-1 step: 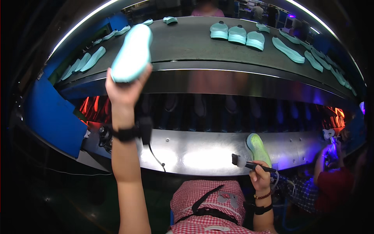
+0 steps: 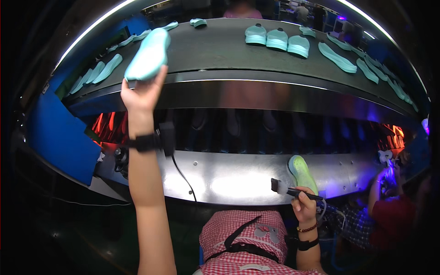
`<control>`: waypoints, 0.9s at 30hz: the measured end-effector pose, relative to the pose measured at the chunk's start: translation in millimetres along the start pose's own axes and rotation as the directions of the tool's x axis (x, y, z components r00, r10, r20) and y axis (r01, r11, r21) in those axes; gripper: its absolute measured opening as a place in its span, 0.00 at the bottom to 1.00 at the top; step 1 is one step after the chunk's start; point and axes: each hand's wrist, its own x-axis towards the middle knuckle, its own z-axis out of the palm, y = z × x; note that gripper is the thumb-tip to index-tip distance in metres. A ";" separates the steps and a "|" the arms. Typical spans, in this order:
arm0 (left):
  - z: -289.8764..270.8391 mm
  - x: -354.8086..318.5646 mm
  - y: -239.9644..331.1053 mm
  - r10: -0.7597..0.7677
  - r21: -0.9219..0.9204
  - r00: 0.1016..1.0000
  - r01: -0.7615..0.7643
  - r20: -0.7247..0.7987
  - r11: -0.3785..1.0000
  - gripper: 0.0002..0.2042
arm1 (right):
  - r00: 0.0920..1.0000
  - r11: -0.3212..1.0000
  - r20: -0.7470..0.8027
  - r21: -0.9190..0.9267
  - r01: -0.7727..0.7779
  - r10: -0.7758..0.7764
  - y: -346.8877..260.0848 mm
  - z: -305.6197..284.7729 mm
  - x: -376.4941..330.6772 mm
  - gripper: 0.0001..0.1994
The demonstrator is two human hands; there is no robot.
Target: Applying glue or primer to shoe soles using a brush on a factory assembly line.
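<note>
Reaching far forward on the left, my left hand (image 2: 142,94) grips the heel end of a pale turquoise shoe sole (image 2: 149,56), its thumb and fingers at the sole's lower edge. That sole reaches over the dark belt; whether it touches the belt I cannot tell. Nearer, at the right, my right hand (image 2: 304,207) is closed round a brush (image 2: 293,191) with a dark handle and dark bristles pointing left. A thin hose hangs by the handle. Just beyond this hand, a yellow-green coated shoe sole (image 2: 302,173) lies on the metal bench, its near end partly hidden.
The long dark belt (image 2: 213,48) carries several turquoise soles (image 2: 277,39), more at both ends. Below it runs a dark opening with glowing orange light at both sides. The shiny metal bench (image 2: 229,176) spans the front. At right, a co-worker in a red sleeve (image 2: 394,215) handles something.
My left hand has shifted slightly left, and the sole in it sits a little farther left and reads less blurred. My right hand with the brush has barely moved.
</note>
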 end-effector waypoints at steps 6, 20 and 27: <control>24.9 22.0 -44.2 0.080 0.564 0.966 0.075 -0.245 0.822 0.30 | 0.990 0.999 -0.144 0.052 0.016 -0.008 0.0 -11.7 1.8 0.09; 78.4 176.6 -184.2 -0.515 0.568 0.800 -0.589 0.309 -0.574 0.22 | 0.964 0.985 -0.240 0.156 -0.081 0.117 14.5 -34.3 21.1 0.11; 29.9 232.3 -265.7 -0.776 0.600 0.584 -0.716 0.238 -0.356 0.27 | 0.969 0.989 -0.231 0.139 -0.051 0.082 8.0 -49.0 21.3 0.12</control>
